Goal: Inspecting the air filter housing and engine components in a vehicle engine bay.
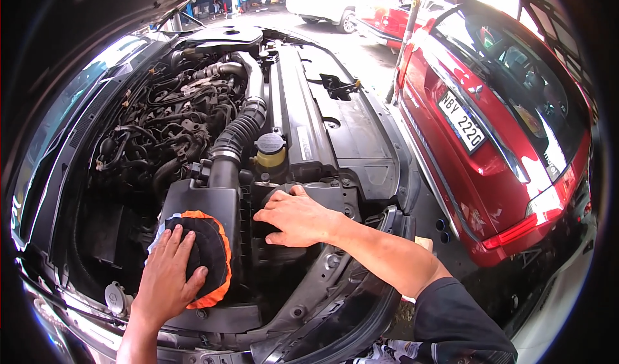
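My left hand (166, 277) lies with fingers stretched out on a round black pad with an orange edge (213, 257), which rests on the black air box (200, 199) in an open engine bay. My right hand (293, 217) is right of the air box, fingers spread and slightly curled over dark engine-bay parts beside its ribbed edge; what the fingertips touch is unclear. A ribbed intake hose (242, 128) runs up from the air box, next to a yellowish reservoir with a black cap (271, 157). A pale round cap (116, 297) sits at lower left.
The engine (151, 116) fills the upper left, a long black cover (364, 167) the right of the bay. A red car (483, 216) stands close on the right, beside a post (406, 35). Further back are a white vehicle (319, 0), another red vehicle and a distant person (245, 0).
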Demonstrator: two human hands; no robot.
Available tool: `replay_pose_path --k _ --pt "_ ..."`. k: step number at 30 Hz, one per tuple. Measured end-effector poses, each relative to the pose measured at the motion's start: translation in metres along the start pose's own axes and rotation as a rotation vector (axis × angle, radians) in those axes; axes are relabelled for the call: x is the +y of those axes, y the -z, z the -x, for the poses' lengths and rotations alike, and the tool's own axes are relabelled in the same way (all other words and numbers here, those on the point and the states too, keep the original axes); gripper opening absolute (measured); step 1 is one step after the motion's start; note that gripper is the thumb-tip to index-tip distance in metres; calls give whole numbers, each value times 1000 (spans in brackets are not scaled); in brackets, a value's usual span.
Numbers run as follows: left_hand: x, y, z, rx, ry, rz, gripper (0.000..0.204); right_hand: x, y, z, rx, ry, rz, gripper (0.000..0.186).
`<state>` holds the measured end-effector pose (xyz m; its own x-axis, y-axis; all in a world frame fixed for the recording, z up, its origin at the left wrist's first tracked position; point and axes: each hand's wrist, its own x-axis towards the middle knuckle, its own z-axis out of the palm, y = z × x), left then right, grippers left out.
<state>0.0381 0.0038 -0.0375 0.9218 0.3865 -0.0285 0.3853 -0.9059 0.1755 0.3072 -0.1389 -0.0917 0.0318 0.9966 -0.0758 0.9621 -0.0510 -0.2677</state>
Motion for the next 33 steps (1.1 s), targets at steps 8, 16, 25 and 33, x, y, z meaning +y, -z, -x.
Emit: replay_pose_path --k 8,16,25,33 --pt "0 2 1 -37 30 7 69 -1 0 -1 -10 -1 1 51" --pt "1 3 2 -35 32 6 70 0 0 1 12 9 3 51" --pt "-1 2 1 -32 22 -1 71 -2 2 0 -1 1 11 51" --pt "-1 1 1 -33 23 -5 70 -1 1 0 1 4 8 51"
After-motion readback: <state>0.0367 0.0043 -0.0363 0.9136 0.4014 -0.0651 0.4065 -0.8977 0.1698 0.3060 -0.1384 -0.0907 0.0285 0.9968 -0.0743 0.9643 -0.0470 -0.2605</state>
